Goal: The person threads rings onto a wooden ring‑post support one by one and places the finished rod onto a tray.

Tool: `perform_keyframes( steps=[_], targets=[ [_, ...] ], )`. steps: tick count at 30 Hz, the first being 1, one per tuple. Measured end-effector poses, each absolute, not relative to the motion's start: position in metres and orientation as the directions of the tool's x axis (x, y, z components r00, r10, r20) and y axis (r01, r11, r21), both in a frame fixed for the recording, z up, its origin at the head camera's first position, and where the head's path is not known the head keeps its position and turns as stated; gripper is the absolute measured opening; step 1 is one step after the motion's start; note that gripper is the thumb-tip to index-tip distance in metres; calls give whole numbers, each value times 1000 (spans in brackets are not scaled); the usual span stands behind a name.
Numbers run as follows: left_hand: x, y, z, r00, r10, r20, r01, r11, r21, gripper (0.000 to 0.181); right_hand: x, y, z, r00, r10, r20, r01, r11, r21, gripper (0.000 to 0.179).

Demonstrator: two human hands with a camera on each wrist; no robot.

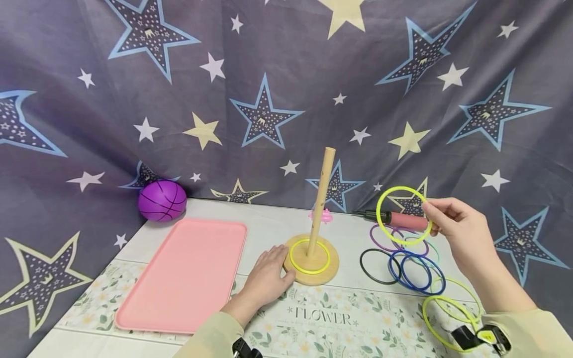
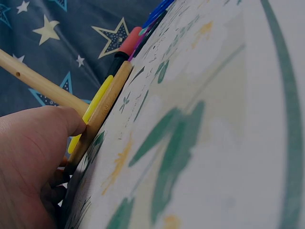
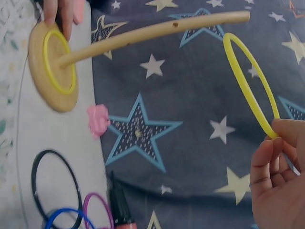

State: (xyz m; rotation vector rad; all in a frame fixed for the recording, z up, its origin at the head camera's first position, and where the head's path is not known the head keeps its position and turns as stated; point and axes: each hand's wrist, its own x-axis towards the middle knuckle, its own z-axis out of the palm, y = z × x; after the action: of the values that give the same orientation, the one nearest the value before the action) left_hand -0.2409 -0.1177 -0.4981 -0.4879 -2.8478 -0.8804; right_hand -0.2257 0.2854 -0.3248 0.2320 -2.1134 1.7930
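Note:
A wooden ring-toss stand (image 1: 329, 272) has an upright peg (image 1: 321, 199) on its round base. One yellow ring (image 1: 330, 258) lies on the base around the peg. My left hand (image 1: 267, 276) holds the left edge of the base, its thumb (image 2: 66, 119) at the rim in the left wrist view. To the right, my right hand (image 1: 463, 231) pinches another yellow ring (image 3: 243, 76) between thumb and fingers. That ring is raised on edge, apart from the peg.
Black (image 1: 361, 266), purple (image 1: 372, 237) and blue rings (image 1: 443, 283) lie at right, with yellow-green rings (image 1: 425, 318) nearer. Behind them is a pink-and-black hand pump (image 1: 405, 221). A small pink object (image 1: 327, 217) sits behind the peg. At left are a pink tray (image 1: 188, 273) and purple ball (image 1: 162, 200).

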Motion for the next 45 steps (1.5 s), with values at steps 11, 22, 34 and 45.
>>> perform_keyframes(
  steps=[11,22,34,45],
  targets=[
    [-241,-117,-498,-941,270,204,338,778,530,69,-237,247,-298,-901,118,417,-406,107,-908,18],
    [-241,-117,-499,-943,265,201,333,780,531,69,-249,207,-273,-868,88,488,-486,51,-873,21],
    [-240,-117,-500,-938,270,218,346,772,533,69,-264,178,-258,-856,82,511,-508,56,-860,18],
    [-239,-116,-499,-940,263,219,341,773,534,69,-277,161,-256,-864,74,498,-497,32,-867,15]
  ],
)
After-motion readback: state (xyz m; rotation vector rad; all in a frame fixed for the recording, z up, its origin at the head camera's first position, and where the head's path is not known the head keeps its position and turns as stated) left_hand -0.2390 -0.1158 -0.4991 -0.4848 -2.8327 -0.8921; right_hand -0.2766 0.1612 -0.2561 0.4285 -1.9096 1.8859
